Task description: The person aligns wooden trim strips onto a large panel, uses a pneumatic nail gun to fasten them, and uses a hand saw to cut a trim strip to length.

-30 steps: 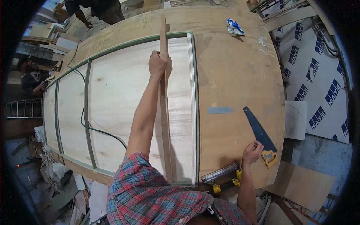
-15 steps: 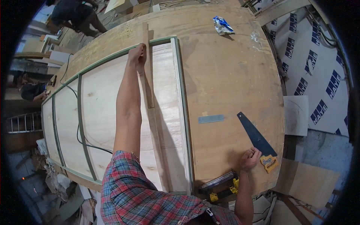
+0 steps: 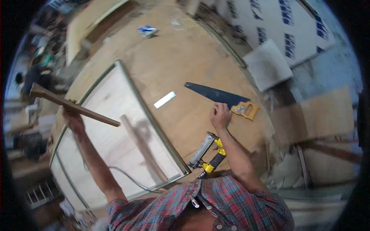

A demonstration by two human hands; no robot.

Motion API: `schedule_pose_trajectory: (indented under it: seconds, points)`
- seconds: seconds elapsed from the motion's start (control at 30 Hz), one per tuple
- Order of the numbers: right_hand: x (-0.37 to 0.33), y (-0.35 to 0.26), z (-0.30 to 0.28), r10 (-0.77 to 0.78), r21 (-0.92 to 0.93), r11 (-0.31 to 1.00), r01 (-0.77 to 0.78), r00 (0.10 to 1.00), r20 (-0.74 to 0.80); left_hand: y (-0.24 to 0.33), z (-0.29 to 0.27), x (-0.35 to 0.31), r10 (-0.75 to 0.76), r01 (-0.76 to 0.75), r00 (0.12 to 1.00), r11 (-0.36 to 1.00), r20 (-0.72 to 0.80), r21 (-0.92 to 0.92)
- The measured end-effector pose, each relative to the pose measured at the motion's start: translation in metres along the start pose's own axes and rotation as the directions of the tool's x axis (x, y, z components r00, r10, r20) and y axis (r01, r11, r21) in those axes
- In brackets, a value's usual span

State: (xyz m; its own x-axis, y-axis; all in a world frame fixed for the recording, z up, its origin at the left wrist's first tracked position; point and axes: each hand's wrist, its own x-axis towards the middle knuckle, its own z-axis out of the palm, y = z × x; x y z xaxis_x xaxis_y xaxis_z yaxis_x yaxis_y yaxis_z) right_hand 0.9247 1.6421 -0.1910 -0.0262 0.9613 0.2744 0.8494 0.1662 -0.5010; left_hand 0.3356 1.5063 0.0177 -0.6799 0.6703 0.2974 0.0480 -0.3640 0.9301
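Note:
My left hand [image 3: 74, 120] is closed around a wooden strip [image 3: 94, 114], lifted and slanting over a framed pale panel [image 3: 110, 92]. Another wooden strip [image 3: 143, 148] lies on that panel. Over the table, my right hand [image 3: 220, 116] has curled fingers beside a handsaw [image 3: 216, 93] with a dark blade and yellow handle. What those fingers hold, if anything, is hidden. A yellow and black nail gun [image 3: 210, 156] lies between my right forearm and the panel. A flat, shiny rectangular piece [image 3: 165, 99] sits left of the saw.
The large plywood table [image 3: 173, 57] carries a crumpled blue and white packet [image 3: 147, 30] at its far part. A hose [image 3: 131, 178] runs across the panel's near part. White board [image 3: 268, 63] leans beyond the right edge. Someone in dark clothing [image 3: 36, 79] is blurred at far left.
My left hand has raised its wooden strip off the panel and swung it left. The view has turned, shifting the table. My right hand stays by the saw, its fingers now pointing down.

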Motion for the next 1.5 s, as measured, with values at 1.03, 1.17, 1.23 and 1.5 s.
schedule_pose_trajectory:
  seconds: [1.03, 1.17, 1.23, 1.5]
  points:
    - [0.034, 0.376, -0.293, 0.19, 0.751, 0.604, -0.268, 0.963, 0.192, -0.141, 0.595, -0.472, -0.484, 0.242, 0.859, 0.675, 0.17, 0.697]
    - [-0.003, 0.431, -0.354, 0.755, 0.908, 0.105, -0.406, 0.627, 0.193, -0.166, 0.654, -0.489, -0.514, 0.05, 0.798, 0.577, 0.315, 0.815]
    - [-0.022, 0.442, -0.378, 0.723, 0.899, 0.179, -0.4, 0.673, 0.155, -0.168, 0.671, -0.496, -0.533, -0.023, 0.765, 0.539, 0.362, 0.842]
    - [-0.034, 0.386, -0.391, 0.385, 0.695, 0.66, -0.286, 0.923, 0.013, -0.18, 0.701, -0.499, -0.522, -0.157, 0.76, 0.43, 0.387, 0.889]
